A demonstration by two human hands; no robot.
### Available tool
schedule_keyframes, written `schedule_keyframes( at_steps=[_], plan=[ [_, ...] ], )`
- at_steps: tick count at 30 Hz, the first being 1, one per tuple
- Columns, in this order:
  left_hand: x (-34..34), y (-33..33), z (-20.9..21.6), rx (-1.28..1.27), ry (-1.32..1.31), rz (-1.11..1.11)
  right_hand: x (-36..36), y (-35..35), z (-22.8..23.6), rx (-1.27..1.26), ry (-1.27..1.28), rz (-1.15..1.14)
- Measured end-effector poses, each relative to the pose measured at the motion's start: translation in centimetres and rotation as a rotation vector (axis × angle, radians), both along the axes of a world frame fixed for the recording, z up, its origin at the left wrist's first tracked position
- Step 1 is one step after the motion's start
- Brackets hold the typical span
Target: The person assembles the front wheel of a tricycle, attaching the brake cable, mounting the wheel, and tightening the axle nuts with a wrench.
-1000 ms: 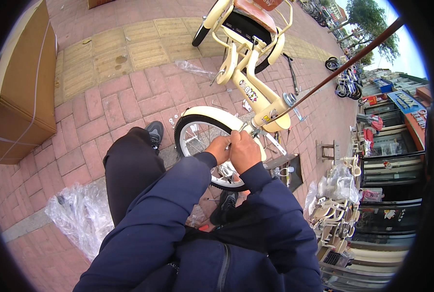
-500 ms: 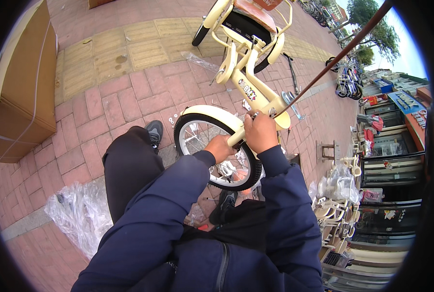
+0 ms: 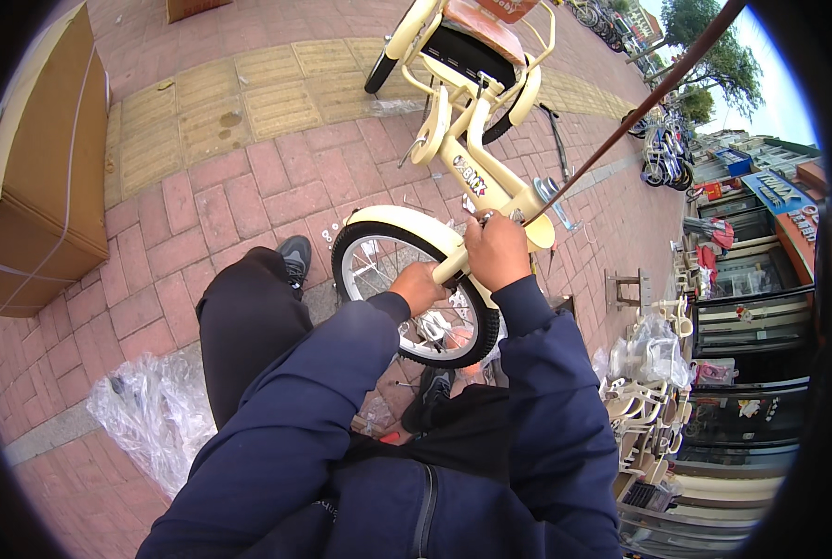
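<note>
A cream tricycle frame stands in front of me, its head tube toward my hands. Below it is the front wheel, with a black tyre and white rim, under a cream mudguard. My left hand is closed around the lower part of the cream fork, beside the spokes. Higher up, close to the head tube, my right hand is wrapped around the fork too. A long reddish-brown rod slants from near the head tube to the upper right.
To the left stands a large cardboard box. Clear plastic wrap lies by my leg. White washers and small parts lie on the brick paving. At right are a small stool, cream parts and shopfronts; parked bicycles stand farther off.
The frame's front end has shifted slightly left and down in the picture. Both hands keep their hold on the fork.
</note>
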State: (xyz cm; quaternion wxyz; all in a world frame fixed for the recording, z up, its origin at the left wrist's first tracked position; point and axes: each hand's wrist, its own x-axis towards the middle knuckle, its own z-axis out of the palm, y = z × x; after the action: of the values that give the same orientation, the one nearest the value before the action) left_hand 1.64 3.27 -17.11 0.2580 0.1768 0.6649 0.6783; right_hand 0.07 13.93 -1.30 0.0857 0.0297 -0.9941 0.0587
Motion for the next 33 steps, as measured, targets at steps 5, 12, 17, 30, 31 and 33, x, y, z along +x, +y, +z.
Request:
schedule_keyframes(
  at_steps=[5, 12, 17, 30, 31, 33],
  plan=[
    [0.0, -0.7, 1.3, -0.028, 0.03, -0.01, 0.5, -0.2, -1.3, -0.002, 0.011, 0.038],
    [1.2, -1.0, 0.5, 0.096, 0.216, 0.172, 6.1, -3.2, -4.9, 0.214, 0.102, 0.247],
    [0.2, 0.1, -0.2, 0.033, -0.048, 0.017, 2.6, -1.6, -1.6, -0.108, 0.156, 0.058],
    [0.7, -0.7, 0.7, 0.115, 0.051, 0.079, 5.8, -3.1, -4.2, 0.123, -0.001, 0.128],
    [0.8, -0.8, 0.8, 0.043, 0.095, 0.108, 5.9, -3.0, -4.2, 0.127, -0.018, 0.12],
    [0.4, -0.5, 0.9, 0.015, -0.005, 0.044, 4.9, -2.3, -3.3, -0.018, 0.142, 0.149]
  ],
)
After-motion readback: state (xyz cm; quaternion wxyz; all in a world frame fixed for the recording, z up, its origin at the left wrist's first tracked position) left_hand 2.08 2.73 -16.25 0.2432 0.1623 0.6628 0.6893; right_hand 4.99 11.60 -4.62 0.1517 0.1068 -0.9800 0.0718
